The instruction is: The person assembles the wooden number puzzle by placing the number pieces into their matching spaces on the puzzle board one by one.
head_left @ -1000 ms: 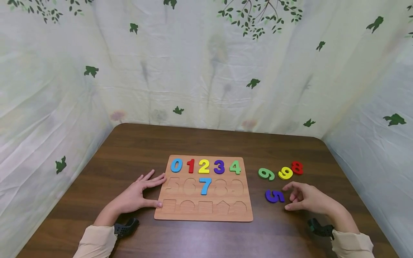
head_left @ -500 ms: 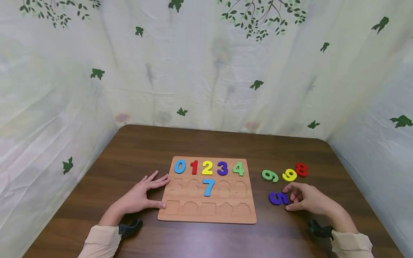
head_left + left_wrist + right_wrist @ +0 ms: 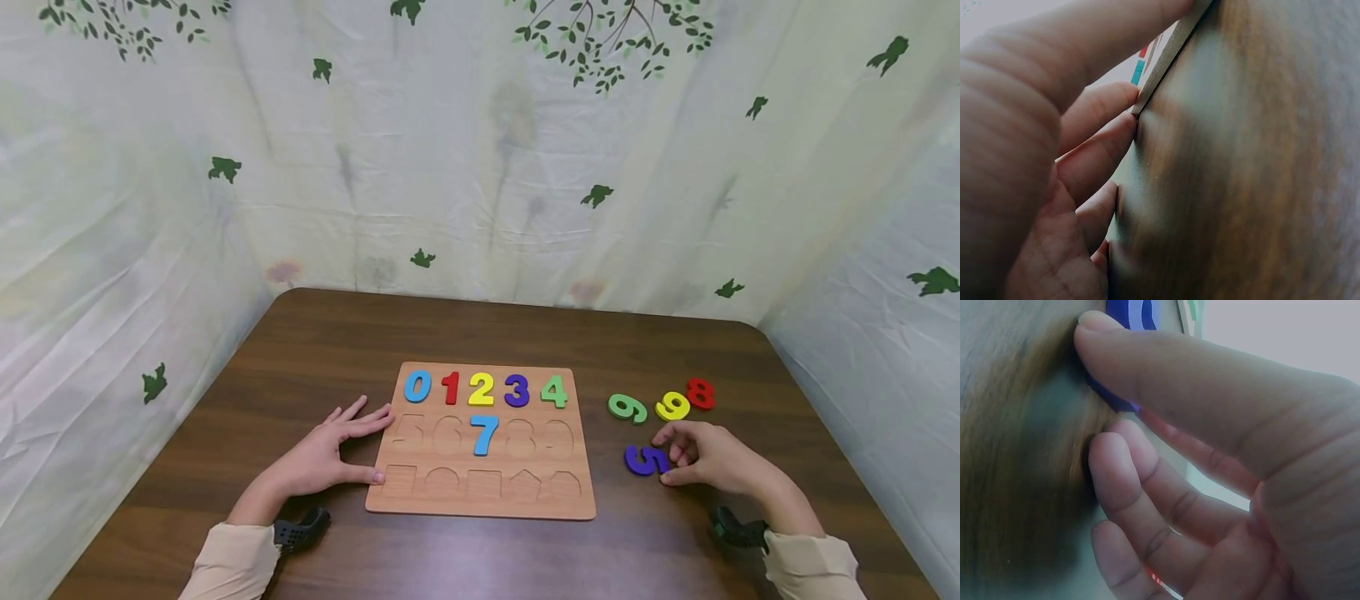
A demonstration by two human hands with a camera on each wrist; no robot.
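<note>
A wooden number puzzle board lies on the table, with colored digits 0 to 4 along its top row and a blue number 7 in its middle row. My left hand spreads at the board's left edge, its thumb and index fingertip touching it; the left wrist view shows fingers along that edge. Right of the board lies a purple number 5, turned on its side. My right hand pinches its right end between thumb and index finger. The thumb partly hides the purple piece in the right wrist view.
Behind the right hand lie a green digit, a yellow digit and a red number 8. The board has outlined recesses in its lower rows. A printed curtain surrounds the brown table.
My right hand has moved slightly left, bringing thumb and index finger onto the purple number 5. The left hand stays at the board's edge. The head view has shifted a little.
</note>
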